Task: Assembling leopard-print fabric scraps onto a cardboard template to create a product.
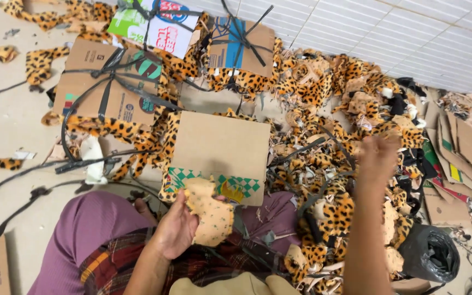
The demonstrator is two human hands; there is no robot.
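a tan fabric piece [210, 216], dotted on its pale backing, is gripped in the left hand [176, 229], whose fingers are curled shut around the piece's left edge. the piece is held just above the lap, over the lower edge of a brown cardboard sheet [222, 150] that is propped on the floor in front of the knees. the right hand [377, 158] is raised over a heap of leopard-print scraps [329, 164] near the right side of the floor; it is blurred, so how far it is open cannot be told, and nothing can be seen in its grasp. cardboard bundles [116, 82] bound with black straps and wrapped in leopard fabric are laid toward the far left of the floor. a black plastic bag [430, 254] is set near the lower right corner, beside flat cardboard pieces [465, 147] at the right edge. purple trousers [83, 235] and a plaid cloth are seen at the near edge
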